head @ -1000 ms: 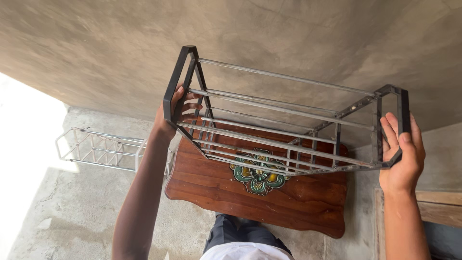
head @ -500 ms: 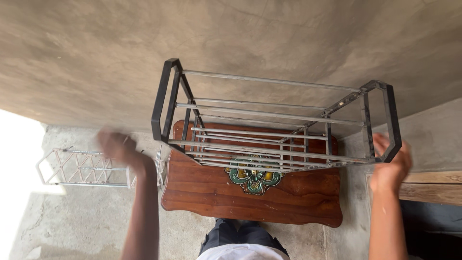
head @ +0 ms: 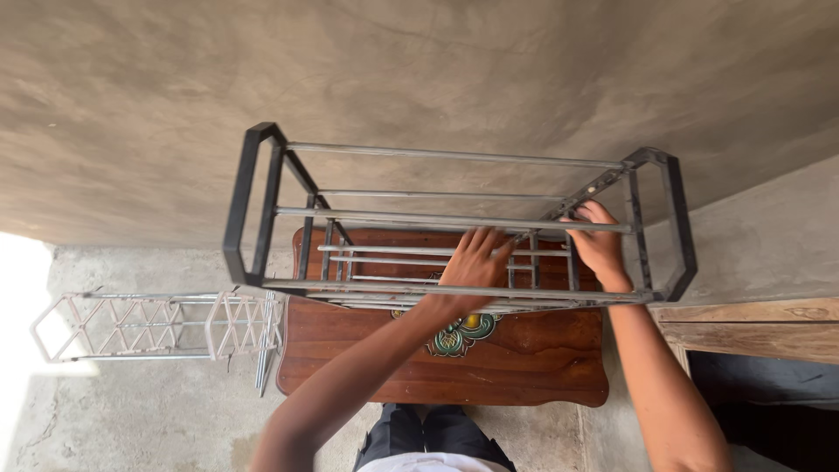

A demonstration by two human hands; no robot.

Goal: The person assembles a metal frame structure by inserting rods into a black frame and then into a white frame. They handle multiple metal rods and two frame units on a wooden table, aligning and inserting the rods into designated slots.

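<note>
Wall (head: 419,79): bare grey plaster; concrete floor (head: 131,411) below. Wood surface (head: 524,367), brown w/ painted motif, stands against wall. Metal rack (head: 454,227), black end frames + grey rods, stands on surface, nothing in it. White rack (head: 149,325) lies on floor, left of surface. Left hand (head: 476,262): fingers spread flat across mid rods. Right hand (head: 599,240): fingers curled round a rod at right end.

A dark metal rack (head: 454,223) is carried by the brown wooden desk (head: 524,367), which is set on the concrete floor (head: 131,419); a white rack (head: 157,325) is laid at nine o'clock.
</note>
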